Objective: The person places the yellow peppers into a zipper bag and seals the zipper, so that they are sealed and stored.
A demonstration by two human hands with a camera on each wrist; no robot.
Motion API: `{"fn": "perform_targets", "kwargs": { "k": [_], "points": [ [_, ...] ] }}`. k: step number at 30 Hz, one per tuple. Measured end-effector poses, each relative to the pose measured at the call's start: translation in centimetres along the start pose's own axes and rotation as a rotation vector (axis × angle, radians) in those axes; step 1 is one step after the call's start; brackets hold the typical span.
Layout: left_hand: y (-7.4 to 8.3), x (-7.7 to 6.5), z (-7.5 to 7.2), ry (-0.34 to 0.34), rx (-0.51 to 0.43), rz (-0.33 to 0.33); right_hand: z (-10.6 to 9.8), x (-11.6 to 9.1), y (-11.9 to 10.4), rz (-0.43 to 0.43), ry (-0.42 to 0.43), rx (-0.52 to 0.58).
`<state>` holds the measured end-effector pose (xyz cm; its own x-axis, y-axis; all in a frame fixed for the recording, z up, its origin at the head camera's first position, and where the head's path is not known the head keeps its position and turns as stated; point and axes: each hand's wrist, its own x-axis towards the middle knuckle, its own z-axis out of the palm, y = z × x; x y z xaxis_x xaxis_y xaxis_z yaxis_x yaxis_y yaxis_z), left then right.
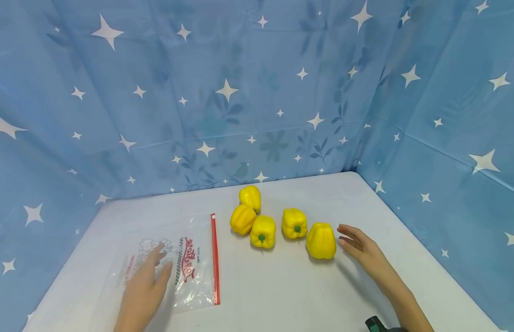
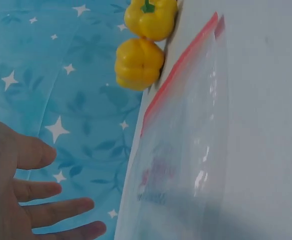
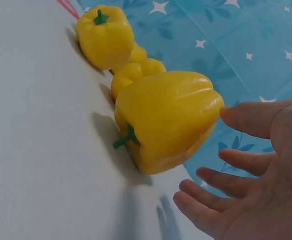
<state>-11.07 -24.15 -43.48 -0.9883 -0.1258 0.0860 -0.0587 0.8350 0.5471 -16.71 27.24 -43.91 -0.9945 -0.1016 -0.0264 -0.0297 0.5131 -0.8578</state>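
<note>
My right hand [image 1: 362, 251] hovers just right of the nearest yellow bell pepper [image 1: 321, 240], fingers loosely extended and holding nothing. In the right wrist view that pepper [image 3: 166, 122] lies on its side with its green stem toward the table, and the thumb tip overlaps its edge. To its left sits another yellow bell pepper [image 1: 294, 223]. Three more stand close together: a front pepper [image 1: 262, 231], a middle pepper [image 1: 243, 219] and a back pepper [image 1: 250, 198]. Over a clear plastic zip bag [image 1: 200, 290] with a red seal, my left hand [image 1: 144, 288] spreads its fingers, holding nothing.
A white-covered table [image 1: 265, 295] carries everything. Blue curtains [image 1: 240, 92] with white stars hang along its back and sides. A dark green-tipped object [image 1: 375, 323] shows at the bottom, beside my right forearm.
</note>
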Motion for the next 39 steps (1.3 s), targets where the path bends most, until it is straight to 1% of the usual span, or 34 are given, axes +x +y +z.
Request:
{"fn": "perform_targets", "kwargs": {
  "k": [3,9,13,15,17,19,22,25,29,31,34,37,39],
  "points": [
    [0.7,0.4,0.6,-0.009,-0.067,-0.015,0.2,0.6,-0.1,0.052,-0.038,0.064],
    [2.0,1.5,2.4,-0.024,-0.211,-0.045,0.6,1.7,-0.6,0.093,-0.102,0.140],
    [3.0,2.8,3.6,-0.006,-0.289,-0.068,0.9,2.8,-1.0,0.105,-0.131,0.213],
    [3.4,3.2,4.2,0.010,-0.306,-0.066,1.1,3.3,-1.0,0.113,-0.141,0.239],
    [3.7,3.5,4.8,0.014,-0.325,-0.050,1.4,3.6,-1.0,0.124,-0.142,0.261],
    [4.0,3.5,5.4,0.007,-0.314,-0.031,1.6,3.7,-0.8,0.140,-0.138,0.273],
    [4.1,3.3,6.3,-0.008,-0.272,-0.002,1.9,3.6,-0.5,0.147,-0.119,0.272],
    [4.2,2.9,6.9,-0.015,-0.183,0.033,2.3,3.5,-0.3,0.132,-0.097,0.252],
    [4.1,2.3,7.6,0.003,-0.076,0.090,3.0,3.7,-0.2,0.121,-0.046,0.231],
    [4.3,2.2,7.7,0.020,-0.040,0.112,3.3,4.0,-0.3,0.128,-0.018,0.231],
    [4.6,2.1,7.9,0.023,-0.009,0.105,3.8,4.3,-0.4,0.156,0.015,0.235],
    [5.0,1.8,8.4,0.013,0.013,0.082,4.1,4.2,-0.5,0.187,0.037,0.235],
    [5.2,1.7,8.9,0.013,0.024,0.070,4.2,4.2,-0.6,0.187,0.046,0.247]
  ]
}}
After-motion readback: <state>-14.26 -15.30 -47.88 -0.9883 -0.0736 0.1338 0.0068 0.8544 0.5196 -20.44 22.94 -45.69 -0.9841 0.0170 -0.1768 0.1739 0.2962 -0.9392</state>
